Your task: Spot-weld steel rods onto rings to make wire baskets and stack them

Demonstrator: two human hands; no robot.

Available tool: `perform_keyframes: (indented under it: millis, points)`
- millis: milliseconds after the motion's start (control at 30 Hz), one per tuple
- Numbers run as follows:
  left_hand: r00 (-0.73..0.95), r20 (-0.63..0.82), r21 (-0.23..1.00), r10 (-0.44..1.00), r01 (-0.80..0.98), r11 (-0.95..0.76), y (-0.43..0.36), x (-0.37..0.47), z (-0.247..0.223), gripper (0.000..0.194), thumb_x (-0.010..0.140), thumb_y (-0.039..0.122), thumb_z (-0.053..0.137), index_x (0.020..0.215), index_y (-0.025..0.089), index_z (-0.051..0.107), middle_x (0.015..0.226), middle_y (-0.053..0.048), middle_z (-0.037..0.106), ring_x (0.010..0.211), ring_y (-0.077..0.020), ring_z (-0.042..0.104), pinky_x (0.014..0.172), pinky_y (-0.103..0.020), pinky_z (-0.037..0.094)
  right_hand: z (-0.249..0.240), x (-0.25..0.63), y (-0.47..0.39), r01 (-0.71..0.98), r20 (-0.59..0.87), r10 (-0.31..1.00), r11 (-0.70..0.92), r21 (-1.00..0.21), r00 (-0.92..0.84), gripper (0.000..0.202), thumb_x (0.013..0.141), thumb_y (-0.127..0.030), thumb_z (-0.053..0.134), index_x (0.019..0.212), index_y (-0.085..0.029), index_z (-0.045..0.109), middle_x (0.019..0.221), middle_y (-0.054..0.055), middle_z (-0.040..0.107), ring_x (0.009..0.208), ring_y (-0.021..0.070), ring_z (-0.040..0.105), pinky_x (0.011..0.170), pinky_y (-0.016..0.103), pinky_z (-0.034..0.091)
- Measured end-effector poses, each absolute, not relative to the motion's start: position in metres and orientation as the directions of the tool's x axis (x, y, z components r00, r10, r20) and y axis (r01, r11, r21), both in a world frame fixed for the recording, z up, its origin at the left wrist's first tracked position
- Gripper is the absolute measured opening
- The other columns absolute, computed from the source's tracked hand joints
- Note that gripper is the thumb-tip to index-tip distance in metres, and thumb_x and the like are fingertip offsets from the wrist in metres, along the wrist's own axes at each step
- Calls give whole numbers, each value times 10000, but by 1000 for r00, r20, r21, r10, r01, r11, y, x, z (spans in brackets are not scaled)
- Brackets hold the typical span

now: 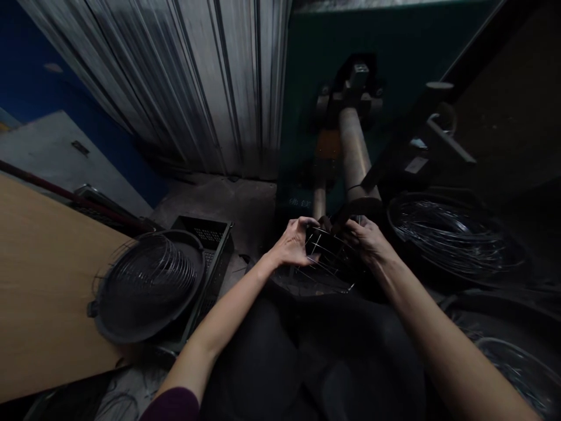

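Observation:
My left hand (294,244) is curled around the left side of a wire frame (324,248), thumb below and fingers above. The frame is made of thin bent metal wires and sits above my lap. At its right side my right hand (366,237) has its fingers closed close to the end of the machine's arm. What those fingers pinch is too dark to make out. Just beyond both hands are the ends of a thick metal cylinder (354,146) and a thinner lower rod (319,202), both fixed to a green machine (307,76).
At left, a black round tray (144,313) holding wire rings (169,266) rests on a dark plastic crate (225,242) beside a wooden board (48,286). At right stand a basin of wire pieces (451,234) and another dark basin (495,304). Corrugated metal (188,76) stands behind.

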State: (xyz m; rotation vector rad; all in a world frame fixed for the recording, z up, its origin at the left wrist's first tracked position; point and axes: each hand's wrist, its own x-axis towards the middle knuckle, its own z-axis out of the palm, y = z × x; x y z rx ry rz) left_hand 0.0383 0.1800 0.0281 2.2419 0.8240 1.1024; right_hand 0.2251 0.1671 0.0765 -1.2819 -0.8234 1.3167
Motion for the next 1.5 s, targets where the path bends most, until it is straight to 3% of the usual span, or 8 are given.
perform_keyframes:
  millis: [433, 667, 867, 1033, 1233, 1500]
  points:
    - [500, 499, 662, 707, 306, -684, 186, 40, 35, 698, 546, 324, 699, 1131, 216, 334, 1118, -106, 545, 1027, -264, 587, 897, -440, 458, 73, 228, 178, -242, -228, 957, -182, -953, 180, 503, 442, -369, 875, 669, -203, 458, 490, -63, 476, 351, 38, 356, 313, 162, 279]
    - [499, 540, 659, 678, 250, -709, 192, 38, 27, 706, 580, 358, 720, 1158, 226, 337, 1085, -85, 547, 977, -238, 578, 921, -447, 436, 75, 223, 177, -222, -205, 953, -155, -963, 222, 412, 628, -338, 818, 655, -196, 432, 484, -68, 444, 350, 24, 325, 316, 140, 261]
    - [443, 563, 699, 698, 197, -688, 189, 33, 12, 779, 608, 317, 724, 1239, 230, 275, 1139, -86, 458, 954, -198, 552, 848, -396, 473, 80, 224, 176, -387, -268, 889, -114, -915, 371, 324, 834, -349, 643, 674, -193, 409, 473, -89, 388, 333, 26, 293, 339, 130, 274]
    - [432, 548, 735, 716, 161, -659, 180, 28, 4, 817, 593, 240, 719, 1250, 226, 233, 1096, -71, 396, 932, -181, 519, 855, -382, 466, 93, 221, 171, -337, -326, 925, -250, -908, 194, 260, 712, -217, 718, 667, -166, 467, 506, -48, 470, 364, 26, 346, 332, 128, 238]
    - [389, 575, 744, 720, 118, -658, 181, 28, 6, 792, 592, 258, 699, 1236, 224, 239, 1044, -38, 325, 869, -144, 472, 822, -357, 466, 97, 216, 171, -282, -296, 926, -226, -932, 235, 370, 594, -237, 773, 766, -195, 448, 484, -93, 453, 351, 27, 337, 322, 122, 199]
    - [380, 542, 784, 750, 93, -614, 191, 25, 2, 859, 605, 270, 713, 1278, 255, 179, 1004, -11, 366, 840, -130, 472, 827, -342, 442, 94, 208, 181, -253, -273, 936, -214, -944, 224, 408, 535, -272, 780, 734, -204, 431, 447, -98, 407, 345, 29, 317, 324, 145, 207]
